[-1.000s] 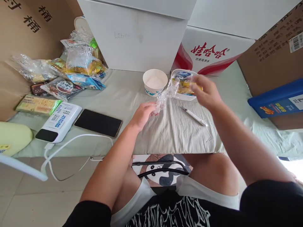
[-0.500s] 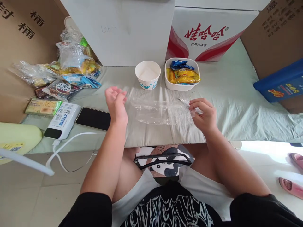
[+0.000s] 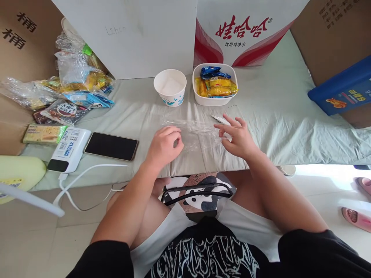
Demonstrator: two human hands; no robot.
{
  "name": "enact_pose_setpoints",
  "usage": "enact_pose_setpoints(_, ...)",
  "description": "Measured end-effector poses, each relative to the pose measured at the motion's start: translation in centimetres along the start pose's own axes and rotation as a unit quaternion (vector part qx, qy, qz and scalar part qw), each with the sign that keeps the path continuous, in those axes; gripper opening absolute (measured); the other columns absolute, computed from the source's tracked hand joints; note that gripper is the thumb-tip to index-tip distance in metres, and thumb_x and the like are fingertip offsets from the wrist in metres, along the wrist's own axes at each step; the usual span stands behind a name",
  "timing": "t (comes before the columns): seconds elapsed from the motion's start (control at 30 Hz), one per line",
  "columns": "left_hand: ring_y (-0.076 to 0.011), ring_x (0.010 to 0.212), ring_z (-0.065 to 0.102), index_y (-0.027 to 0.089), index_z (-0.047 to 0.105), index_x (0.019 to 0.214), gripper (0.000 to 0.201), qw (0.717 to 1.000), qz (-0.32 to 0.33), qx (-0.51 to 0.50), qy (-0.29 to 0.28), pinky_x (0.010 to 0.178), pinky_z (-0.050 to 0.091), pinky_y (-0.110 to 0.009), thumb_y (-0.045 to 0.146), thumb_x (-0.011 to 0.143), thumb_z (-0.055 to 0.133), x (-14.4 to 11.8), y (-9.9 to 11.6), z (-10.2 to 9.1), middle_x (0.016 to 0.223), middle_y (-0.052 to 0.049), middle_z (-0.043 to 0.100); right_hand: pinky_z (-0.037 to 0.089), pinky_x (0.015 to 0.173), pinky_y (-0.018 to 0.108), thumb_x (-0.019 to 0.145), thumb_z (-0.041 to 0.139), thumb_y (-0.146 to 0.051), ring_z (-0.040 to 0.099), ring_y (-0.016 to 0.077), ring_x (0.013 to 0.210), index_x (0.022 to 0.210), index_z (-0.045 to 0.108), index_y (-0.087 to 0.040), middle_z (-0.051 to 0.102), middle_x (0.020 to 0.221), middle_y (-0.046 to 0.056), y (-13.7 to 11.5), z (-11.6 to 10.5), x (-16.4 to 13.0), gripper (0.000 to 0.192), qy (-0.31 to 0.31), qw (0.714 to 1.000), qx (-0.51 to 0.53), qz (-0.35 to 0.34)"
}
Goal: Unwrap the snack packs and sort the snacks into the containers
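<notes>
A flat, clear plastic bag [image 3: 197, 133] lies crinkled on the cloth between my hands. My left hand [image 3: 165, 146] is at its left end, thumb and index finger curled together in a ring; it seems to pinch the film, though the fingertips partly hide the contact. Over the bag's right end is my right hand [image 3: 238, 136], its fingers spread apart. Beneath and beside those fingers rests a slim white-handled cutter [image 3: 219, 119], partly covered by the hand. Behind the bag stand a white paper bowl [image 3: 170, 92] and a white tub [image 3: 216, 101] holding blue and yellow snack packets [image 3: 219, 86].
At left lie a black phone [image 3: 111, 146], a white power bank [image 3: 69, 150] with its cable, and a heap of packaged snacks [image 3: 77, 83]. White cartons [image 3: 153, 42] stand along the back. A blue package [image 3: 340, 87] leans at right. The cloth's front edge is near my knees.
My left hand has come down and rightward to the bag, its fingers curling. My right hand has moved slightly left and spread its fingers, leaving the cutter on the cloth. The view has shifted slightly.
</notes>
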State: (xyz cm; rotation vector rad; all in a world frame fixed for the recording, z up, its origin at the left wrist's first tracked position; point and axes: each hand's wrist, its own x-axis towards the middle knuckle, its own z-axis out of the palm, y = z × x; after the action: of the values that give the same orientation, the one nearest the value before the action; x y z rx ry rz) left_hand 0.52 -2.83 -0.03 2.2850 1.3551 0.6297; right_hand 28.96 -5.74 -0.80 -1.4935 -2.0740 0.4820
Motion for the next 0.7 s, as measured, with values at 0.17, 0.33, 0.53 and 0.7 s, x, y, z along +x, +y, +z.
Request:
enact_pose_setpoints(0.17,-0.0344,0.141,0.06,0.024,0.07,0.095,0.017,0.995,0.042,-0.066,-0.063,0.121,0.044,-0.055,0.034,0.082,0.069,-1.1,-0.8,-1.2,0.132,-0.009,0.076,0.026,0.122,0.077,0.075,0.056,-0.017,0.028,0.0436,0.163,0.078,0.059,-0.022,0.046,0.168,0.009,0.5,-0.4,-0.4,0.006,-0.038,0.999,-0.009,-0.001)
enact_pose_setpoints(0.33,-0.039,0.152,0.049,0.021,0.076,0.119,0.038,0.983,0.037,-0.003,-0.177,0.125,0.039,-0.06,0.029,0.083,0.07,-2.2,-1.0,-0.6,0.155,-0.015,0.062,0.022,0.121,0.081,0.077,0.056,-0.018,0.024,0.0465,0.164,0.081,0.064,-0.022,0.052,0.164,0.006,0.7,-0.5,-0.4,0.01,-0.056,0.998,0.014,-0.001)
enact_pose_setpoints(0.53,-0.0292,0.117,0.074,0.025,0.075,0.078,0.017,0.985,-0.051,-0.16,-0.045,0.11,0.056,-0.047,0.034,0.083,0.062,-3.2,-2.0,-2.7,0.115,-0.009,0.082,0.025,0.121,0.081,0.092,0.051,-0.025,0.036,0.042,0.16,0.081,0.072,-0.025,0.071,0.144,0.005,1.0,-0.1,-0.6,0.024,-0.054,0.998,0.045,0.001)
enact_pose_setpoints(0.7,-0.0199,0.076,0.075,0.023,0.071,0.083,0.016,0.919,-0.193,-0.325,0.113,0.083,0.062,-0.034,0.036,0.073,0.071,-2.1,-2.4,-2.6,0.074,-0.002,0.075,0.036,0.125,0.067,0.097,0.055,-0.033,0.052,0.0349,0.15,0.088,0.075,-0.028,0.078,0.126,0.005,0.7,-0.1,-0.4,0.023,0.122,0.989,0.088,0.001)
